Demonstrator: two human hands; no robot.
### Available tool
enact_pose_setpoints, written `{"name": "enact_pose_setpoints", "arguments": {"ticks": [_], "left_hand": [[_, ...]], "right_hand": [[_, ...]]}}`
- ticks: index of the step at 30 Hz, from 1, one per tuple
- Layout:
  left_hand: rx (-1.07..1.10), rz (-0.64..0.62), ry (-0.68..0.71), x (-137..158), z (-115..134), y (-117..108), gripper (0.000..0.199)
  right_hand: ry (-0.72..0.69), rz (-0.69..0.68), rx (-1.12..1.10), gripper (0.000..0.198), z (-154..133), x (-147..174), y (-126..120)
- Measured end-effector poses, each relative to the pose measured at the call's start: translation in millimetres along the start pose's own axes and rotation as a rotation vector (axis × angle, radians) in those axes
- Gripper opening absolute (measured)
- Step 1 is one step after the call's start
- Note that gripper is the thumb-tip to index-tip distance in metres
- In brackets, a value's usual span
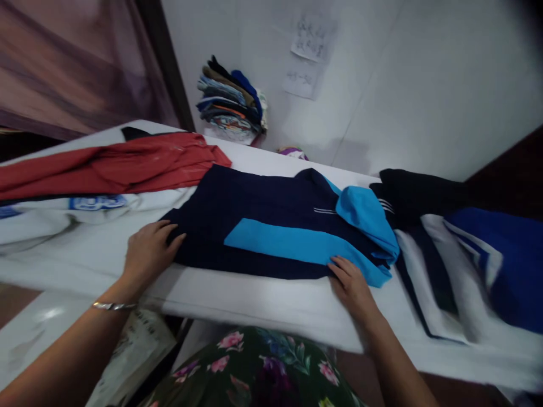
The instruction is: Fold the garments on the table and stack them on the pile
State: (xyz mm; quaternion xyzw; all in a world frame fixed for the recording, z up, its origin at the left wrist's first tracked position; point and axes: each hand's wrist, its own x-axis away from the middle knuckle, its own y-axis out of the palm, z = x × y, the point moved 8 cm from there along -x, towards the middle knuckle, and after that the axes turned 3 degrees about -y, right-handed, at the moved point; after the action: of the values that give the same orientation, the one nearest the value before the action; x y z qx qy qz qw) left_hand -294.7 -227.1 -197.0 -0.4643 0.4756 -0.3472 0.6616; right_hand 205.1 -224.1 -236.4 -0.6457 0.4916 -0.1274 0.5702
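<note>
A navy top [263, 195] with a light-blue panel lies flat across the white table, folded lengthwise. At its right end is a bunched light-blue part [367, 217] that looks like a hood. My left hand [151, 249] rests on the top's left end, fingers over the dark cloth and thumb held apart. On the near edge, by the light-blue panel, lies my right hand [350, 282] with its fingers stretched over the fabric. Its thumb is mostly hidden.
Left on the table [271, 299] are a red garment [139, 161] and a white garment [42, 226] with blue lettering. Dark, white and blue clothes [517, 265] lie on the right. A folded clothes stack [231, 102] stands by the wall, below paper notes [307, 42].
</note>
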Motion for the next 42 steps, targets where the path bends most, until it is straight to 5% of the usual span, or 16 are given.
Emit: {"name": "enact_pose_setpoints", "arguments": {"ticks": [9, 16, 21, 24, 31, 36, 42], "left_hand": [[0.024, -0.147, -0.253, -11, -39, 0, 0.049], [0.292, 0.075, -0.283, -27, -34, -21, 0.034], [0.142, -0.285, -0.383, -34, -43, 10, 0.033], [0.102, -0.307, -0.386, -32, -48, 14, 0.038], [0.048, -0.024, -0.092, -41, -4, -18, 0.040], [0.025, -0.225, 0.015, -52, 31, 6, 0.048], [0.159, -0.292, -0.170, -74, 20, 26, 0.042]], "right_hand": [[0.039, 0.081, 0.003, 0.045, 32, 22, 9], [0.063, 0.100, -0.013, 0.037, 42, 19, 7], [0.139, 0.062, -0.085, 0.043, 35, 15, 5], [0.217, 0.073, -0.159, 0.042, 30, 13, -2], [0.100, 0.096, -0.066, 0.046, 16, -19, -2], [0.031, -0.067, 0.104, 0.050, 12, -45, 28], [0.055, -0.042, 0.051, 0.045, 18, -57, 22]]}}
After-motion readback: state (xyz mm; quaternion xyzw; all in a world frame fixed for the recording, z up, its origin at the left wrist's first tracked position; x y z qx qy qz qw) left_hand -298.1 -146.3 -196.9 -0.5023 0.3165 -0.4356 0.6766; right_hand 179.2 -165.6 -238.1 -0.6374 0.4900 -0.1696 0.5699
